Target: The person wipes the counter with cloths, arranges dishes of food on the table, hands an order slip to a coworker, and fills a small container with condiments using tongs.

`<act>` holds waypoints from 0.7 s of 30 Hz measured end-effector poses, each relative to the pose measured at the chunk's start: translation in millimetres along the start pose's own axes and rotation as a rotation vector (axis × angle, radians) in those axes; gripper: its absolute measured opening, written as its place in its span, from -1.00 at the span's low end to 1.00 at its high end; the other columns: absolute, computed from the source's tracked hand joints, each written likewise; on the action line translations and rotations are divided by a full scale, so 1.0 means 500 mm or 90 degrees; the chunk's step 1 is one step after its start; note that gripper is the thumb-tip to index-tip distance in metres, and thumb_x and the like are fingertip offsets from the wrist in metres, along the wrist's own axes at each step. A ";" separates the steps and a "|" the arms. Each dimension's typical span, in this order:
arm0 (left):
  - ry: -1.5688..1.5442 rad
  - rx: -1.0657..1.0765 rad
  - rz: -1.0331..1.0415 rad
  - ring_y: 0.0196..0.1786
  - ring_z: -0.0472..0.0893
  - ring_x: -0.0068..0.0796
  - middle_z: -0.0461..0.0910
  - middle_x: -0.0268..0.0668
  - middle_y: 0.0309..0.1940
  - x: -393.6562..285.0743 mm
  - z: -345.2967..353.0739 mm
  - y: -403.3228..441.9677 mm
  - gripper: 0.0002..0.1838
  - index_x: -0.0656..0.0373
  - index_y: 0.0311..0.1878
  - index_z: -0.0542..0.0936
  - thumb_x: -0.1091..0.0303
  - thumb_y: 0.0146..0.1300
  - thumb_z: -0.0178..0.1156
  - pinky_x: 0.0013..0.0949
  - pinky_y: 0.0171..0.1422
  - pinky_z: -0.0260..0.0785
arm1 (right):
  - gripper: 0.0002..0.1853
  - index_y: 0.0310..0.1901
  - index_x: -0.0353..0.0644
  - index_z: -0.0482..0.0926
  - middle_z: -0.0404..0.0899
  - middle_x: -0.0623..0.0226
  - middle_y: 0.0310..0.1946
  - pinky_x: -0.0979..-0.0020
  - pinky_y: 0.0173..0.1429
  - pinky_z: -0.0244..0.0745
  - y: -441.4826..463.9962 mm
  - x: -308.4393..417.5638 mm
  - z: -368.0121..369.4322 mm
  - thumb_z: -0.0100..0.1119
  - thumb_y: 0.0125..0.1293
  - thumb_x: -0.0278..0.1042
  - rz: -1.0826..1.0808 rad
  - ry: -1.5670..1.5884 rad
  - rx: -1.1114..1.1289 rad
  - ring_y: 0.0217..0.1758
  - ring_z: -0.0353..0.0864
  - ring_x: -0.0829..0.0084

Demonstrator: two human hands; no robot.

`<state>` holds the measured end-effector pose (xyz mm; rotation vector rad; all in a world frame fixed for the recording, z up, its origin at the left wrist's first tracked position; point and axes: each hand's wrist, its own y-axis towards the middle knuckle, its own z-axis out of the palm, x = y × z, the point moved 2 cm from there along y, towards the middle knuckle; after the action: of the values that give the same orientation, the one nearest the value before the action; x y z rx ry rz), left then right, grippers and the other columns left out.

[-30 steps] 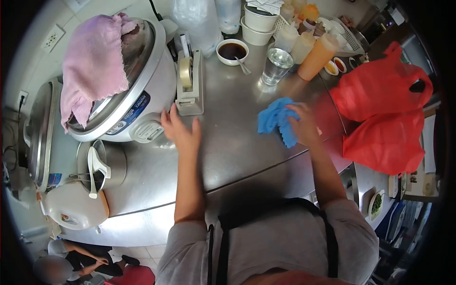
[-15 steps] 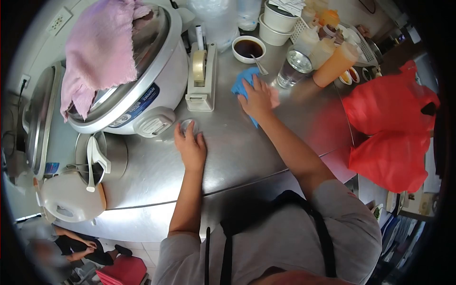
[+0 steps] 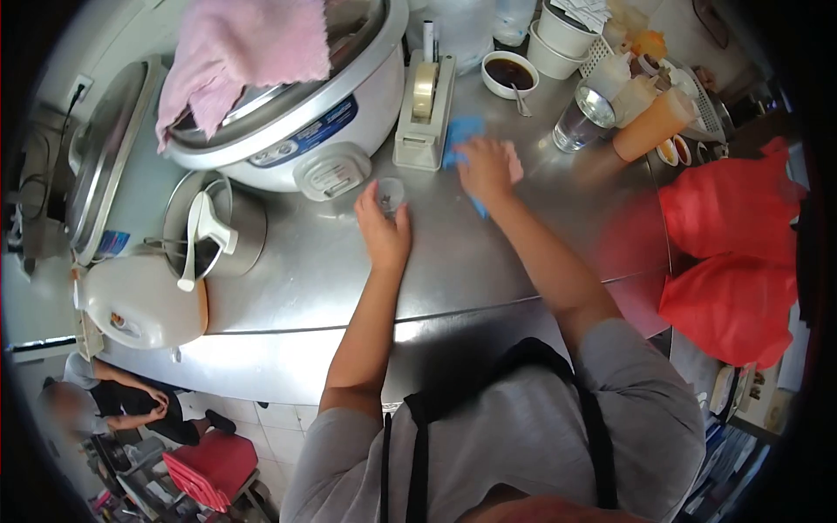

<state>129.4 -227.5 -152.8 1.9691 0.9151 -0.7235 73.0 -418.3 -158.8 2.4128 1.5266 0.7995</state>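
Note:
My right hand (image 3: pixel 486 170) presses a blue cloth (image 3: pixel 465 132) onto the steel counter (image 3: pixel 453 261), just right of a tape dispenser (image 3: pixel 425 113). Something pink shows beside the fingers, too blurred to make out. My left hand (image 3: pixel 384 228) is at a small clear round container (image 3: pixel 391 193) on the counter, with its fingers curved around the near side. Beyond the cloth stands a white bowl of dark liquid (image 3: pixel 510 74) with a spoon in it.
A large cooker (image 3: pixel 349 105) with a pink towel (image 3: pixel 253 52) stands at the left, near a metal pot (image 3: pixel 253 235) and a white lidded box (image 3: pixel 144 301). At the right are a glass (image 3: pixel 582 120), sauce bottles (image 3: pixel 654 126) and red bags (image 3: pixel 728 209). A person (image 3: pixel 131 392) sits at lower left.
My right hand has wiped the blue cloth leftward, from the middle of the counter to beside the dispenser. My left hand has come down to the clear container. The view has shifted.

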 end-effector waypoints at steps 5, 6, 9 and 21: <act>-0.152 -0.114 -0.081 0.09 0.24 -0.22 0.21 -0.08 0.02 0.028 -0.096 -0.039 -0.34 0.30 0.15 0.12 0.52 -0.07 0.15 -0.29 0.19 0.05 | -0.84 -0.42 0.11 0.55 0.44 0.42 -0.36 0.12 0.03 0.17 -0.241 0.238 -0.113 0.06 -0.09 -0.36 -0.263 0.061 0.213 -0.14 0.38 0.28; -0.102 -0.141 -0.067 0.09 0.24 -0.23 0.20 -0.08 0.03 0.018 -0.155 -0.052 -0.34 0.30 0.15 0.12 0.53 -0.07 0.15 -0.30 0.19 0.05 | -0.84 -0.39 0.09 0.55 0.45 0.42 -0.34 0.12 0.05 0.17 -0.253 0.261 -0.108 0.06 -0.07 -0.36 -0.252 0.196 0.214 -0.11 0.37 0.26; -0.037 -0.247 -0.075 0.10 0.24 -0.26 0.18 -0.10 0.05 0.027 -0.338 -0.118 -0.33 0.29 0.16 0.10 0.57 -0.05 0.14 -0.33 0.21 0.04 | -0.78 -0.27 0.02 0.52 0.44 0.37 -0.22 0.14 0.12 0.14 -0.244 0.293 -0.068 0.03 -0.02 -0.33 -0.132 0.500 0.206 0.01 0.31 0.18; 0.023 -0.438 -0.304 0.16 0.14 -0.28 0.08 -0.06 0.10 -0.012 -0.618 -0.491 -0.32 0.26 0.21 -0.03 0.52 0.02 0.04 -0.29 0.24 -0.07 | -0.78 -0.34 -0.18 0.50 0.45 0.16 -0.31 0.08 -0.12 0.24 -0.150 0.647 0.152 0.02 0.00 -0.27 -0.301 0.058 0.287 -0.16 0.37 0.10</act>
<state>-26.1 132.1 -104.0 1.1699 1.4518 -0.5262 160.8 -89.7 -142.5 2.1361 2.4027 0.5097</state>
